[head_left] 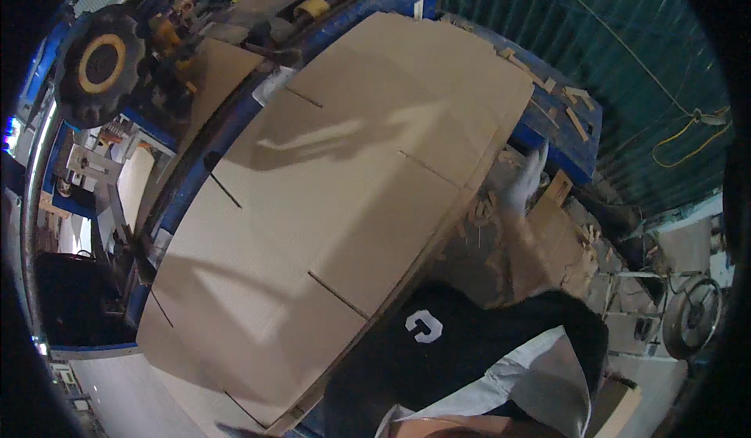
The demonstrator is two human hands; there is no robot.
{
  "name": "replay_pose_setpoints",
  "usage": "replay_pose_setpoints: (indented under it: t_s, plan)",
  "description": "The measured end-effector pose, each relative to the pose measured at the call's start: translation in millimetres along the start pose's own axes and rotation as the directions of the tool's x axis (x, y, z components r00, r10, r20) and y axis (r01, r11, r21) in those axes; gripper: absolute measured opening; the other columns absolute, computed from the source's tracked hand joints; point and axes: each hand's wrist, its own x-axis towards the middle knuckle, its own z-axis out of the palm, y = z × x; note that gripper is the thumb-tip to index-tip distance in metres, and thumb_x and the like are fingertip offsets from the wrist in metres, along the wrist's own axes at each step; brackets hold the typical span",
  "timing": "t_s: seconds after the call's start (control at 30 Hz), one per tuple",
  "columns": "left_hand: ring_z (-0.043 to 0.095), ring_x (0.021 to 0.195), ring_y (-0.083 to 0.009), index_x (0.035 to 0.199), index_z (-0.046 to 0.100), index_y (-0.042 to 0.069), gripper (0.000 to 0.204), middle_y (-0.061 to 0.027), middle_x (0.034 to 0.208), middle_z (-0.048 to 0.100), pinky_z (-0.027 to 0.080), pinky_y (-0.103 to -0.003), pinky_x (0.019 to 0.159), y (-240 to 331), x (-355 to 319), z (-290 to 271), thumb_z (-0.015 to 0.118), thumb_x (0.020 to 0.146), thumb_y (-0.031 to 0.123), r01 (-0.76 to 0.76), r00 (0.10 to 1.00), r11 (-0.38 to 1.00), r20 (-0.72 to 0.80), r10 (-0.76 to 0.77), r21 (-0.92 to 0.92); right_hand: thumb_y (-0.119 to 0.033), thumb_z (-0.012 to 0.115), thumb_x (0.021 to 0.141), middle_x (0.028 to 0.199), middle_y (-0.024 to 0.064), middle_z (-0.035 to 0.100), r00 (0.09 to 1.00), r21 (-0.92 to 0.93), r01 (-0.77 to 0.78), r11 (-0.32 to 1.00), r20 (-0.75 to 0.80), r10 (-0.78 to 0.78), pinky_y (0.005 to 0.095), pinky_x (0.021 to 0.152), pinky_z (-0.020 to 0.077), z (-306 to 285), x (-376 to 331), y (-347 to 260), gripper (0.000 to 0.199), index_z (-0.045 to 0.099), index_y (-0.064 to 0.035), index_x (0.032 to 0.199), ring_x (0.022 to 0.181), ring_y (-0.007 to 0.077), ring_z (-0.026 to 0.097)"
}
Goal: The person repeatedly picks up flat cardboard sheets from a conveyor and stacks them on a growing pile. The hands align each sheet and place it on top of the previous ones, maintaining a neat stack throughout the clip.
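A large brown cardboard sheet (352,148) lies across the blue machine, with several narrow slots cut in from its long edges. Just off its right edge is my right hand (526,181), in what looks like a pale glove. It is slightly blurred, with the fingers stretched out and nothing visible in them. Below that hand lie cardboard scraps. At the lower border, by the sheet's near corner, a small grey-blue shape (235,431) may be part of my left hand. Its fingers cannot be made out.
On the left, a black handwheel (102,62) with a yellow ring stands by the machine's blue rail (215,145). Cardboard offcuts (577,121) litter a blue surface at the far right. Beyond rises a green corrugated wall (626,55). A round fan-like object (693,318) stands at right.
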Motion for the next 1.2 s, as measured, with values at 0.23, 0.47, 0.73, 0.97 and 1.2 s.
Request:
replay_pose_setpoints:
  t_s: [0.23,0.47,0.73,0.97,1.2]
  plan:
    - [0.062,0.100,-0.0246,0.139,0.040,0.002,0.050,-0.0160,0.120,0.060,0.052,-0.037,0.086,-79.4,-44.6,19.5,0.046,0.097,0.030,0.107,0.917,0.992,0.393,-0.072,-0.068,-0.040,0.035,0.100,0.146,0.0294,0.028,0.936,-0.778,0.345,0.525,0.328,-0.129,0.0451,0.113,0.0225,-27.3,-41.3,114.6,0.065,0.023,0.0067,0.144,0.136,0.0407,0.029]
    - [0.055,0.105,-0.0267,0.137,0.048,0.007,0.049,-0.0174,0.121,0.054,0.046,-0.040,0.091,10.2,-54.2,-90.6,0.047,0.095,0.033,0.732,0.668,0.561,0.570,-0.479,-0.387,-0.041,0.051,0.094,0.141,0.0330,0.033,0.926,-0.861,0.374,0.345,0.368,-0.085,0.0477,0.107,0.0324,-4.7,-1.3,60.6,0.071,0.029,0.0079,0.140,0.129,0.0503,0.034]
    - [0.045,0.120,-0.0253,0.146,0.020,-0.004,0.067,-0.0184,0.137,0.040,0.037,-0.038,0.103,18.9,23.4,-130.0,0.054,0.093,0.018,0.297,0.953,0.191,0.277,-0.121,-0.936,-0.013,0.066,0.083,0.123,0.0130,0.056,0.976,-0.171,-0.160,0.972,0.122,0.182,0.0371,0.092,0.0459,39.6,56.5,50.5,0.050,0.049,0.0024,0.127,0.110,0.0245,0.055]
    - [0.061,0.088,-0.0208,0.115,0.058,-0.004,0.031,-0.0116,0.113,0.062,0.052,-0.036,0.077,-18.6,16.9,-84.5,0.060,0.090,0.015,-0.348,0.896,0.683,-0.014,0.443,-0.642,-0.009,0.056,0.087,0.117,0.0108,0.060,0.848,-0.201,-0.304,0.931,0.389,0.360,0.0332,0.088,0.0476,82.1,88.4,-40.6,0.041,0.050,-0.0006,0.126,0.102,0.0226,0.059]
    - [0.059,0.104,-0.0241,0.112,0.061,-0.004,0.028,-0.0137,0.114,0.062,0.046,-0.037,0.093,91.9,-88.8,-146.2,0.048,0.093,0.011,0.279,0.925,0.183,0.315,0.212,-0.943,-0.012,0.061,0.084,0.111,0.0124,0.065,0.456,-0.358,0.755,0.549,0.889,-0.047,0.0387,0.090,0.0477,39.2,-38.1,-97.8,0.026,0.063,-0.0044,0.109,0.105,0.0279,0.061]
